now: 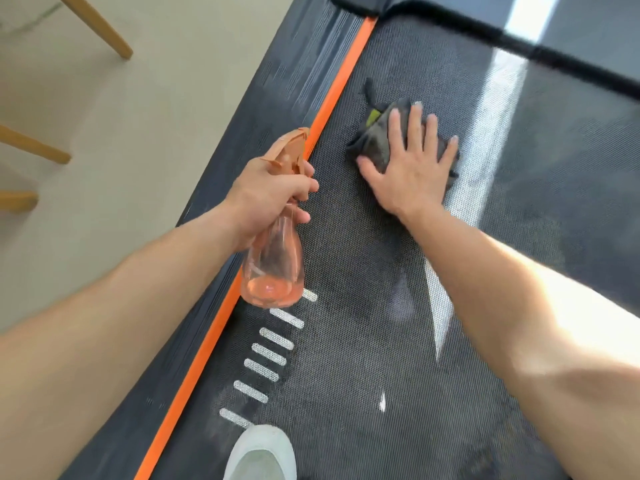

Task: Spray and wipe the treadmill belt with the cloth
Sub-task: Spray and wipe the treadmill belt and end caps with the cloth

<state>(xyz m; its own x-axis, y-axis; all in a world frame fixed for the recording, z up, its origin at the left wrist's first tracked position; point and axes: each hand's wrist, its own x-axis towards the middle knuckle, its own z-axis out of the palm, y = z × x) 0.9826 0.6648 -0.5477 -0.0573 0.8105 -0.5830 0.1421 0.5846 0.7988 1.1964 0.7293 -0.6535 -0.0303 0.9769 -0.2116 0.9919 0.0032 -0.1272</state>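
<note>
Right grip (412, 164) spread on cloth (375, 135), mesh belt (363, 341); left grip (266, 195) clutching bottle (273, 268); beige floor (138, 116).

The belt (363, 341) is dark grey with a fine dotted weave, white dashes (273, 339) near its left edge and an orange stripe (194, 362) along it. The cloth (375, 140) is dark grey with a yellow-green patch; the spray bottle (273, 268) is clear peach-orange.

The person's arms are bare from the edge of the view down to the wrists, the left hand (273, 188) and right hand (412, 168) are likewise uncovered with short plain nails, and one foot wears a pale whitish-green shoe (261, 455) with a smooth, rounded toe.
</note>
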